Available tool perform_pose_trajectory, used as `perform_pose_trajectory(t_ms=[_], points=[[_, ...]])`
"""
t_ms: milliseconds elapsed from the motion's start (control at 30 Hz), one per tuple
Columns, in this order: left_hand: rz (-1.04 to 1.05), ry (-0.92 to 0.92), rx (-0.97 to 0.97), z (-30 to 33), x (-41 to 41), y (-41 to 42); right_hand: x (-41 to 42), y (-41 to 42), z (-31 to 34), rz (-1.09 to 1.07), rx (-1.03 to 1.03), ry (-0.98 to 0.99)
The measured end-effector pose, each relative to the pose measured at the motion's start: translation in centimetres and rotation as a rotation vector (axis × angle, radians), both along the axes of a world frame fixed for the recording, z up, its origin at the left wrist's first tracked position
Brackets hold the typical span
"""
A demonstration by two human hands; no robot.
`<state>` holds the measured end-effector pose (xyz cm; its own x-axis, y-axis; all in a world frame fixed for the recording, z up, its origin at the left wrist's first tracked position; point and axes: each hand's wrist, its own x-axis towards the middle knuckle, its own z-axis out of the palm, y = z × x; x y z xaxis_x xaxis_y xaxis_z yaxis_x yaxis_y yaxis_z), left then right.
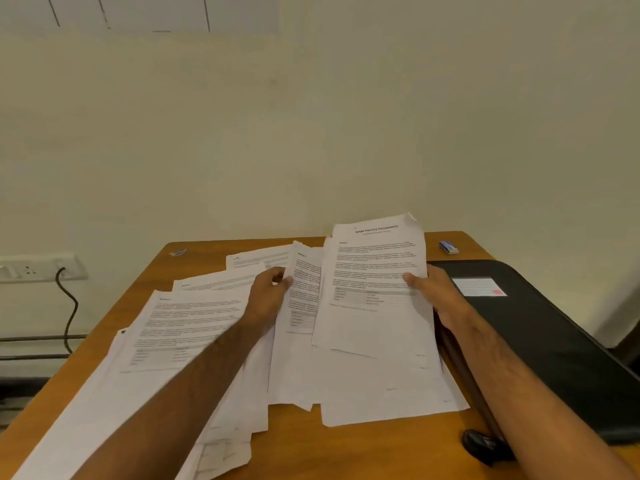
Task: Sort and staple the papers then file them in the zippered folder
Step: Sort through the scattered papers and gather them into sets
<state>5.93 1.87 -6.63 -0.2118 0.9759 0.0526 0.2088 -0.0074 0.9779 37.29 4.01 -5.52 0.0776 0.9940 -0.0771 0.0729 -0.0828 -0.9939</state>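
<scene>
Holding a titled sheet [375,271] up off the wooden table [363,445], my right hand [438,292] grips its right edge, thumb on the print. My left hand [268,294] pinches the neighbouring page [304,289] at its left edge. Loose papers [180,327] sprawl leftward. To my right lies the black zippered folder [540,341], apparently closed; a dark object near my right forearm may be the stapler [479,443].

Wooden table [194,258] stood against the wall. Loose papers [180,327] were spread over its left and middle, black folder [540,327] lay at right. A small stapler [449,247] sat near the far edge, a black object [479,443] by the near edge.
</scene>
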Motion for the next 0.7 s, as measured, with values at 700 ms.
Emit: perform_pose_trajectory(t_ms=[700], points=[[0.072,-0.26,0.112,4.6,-0.8,-2.1,-4.2,-1.2,3.1,0.119,0.06,0.159]])
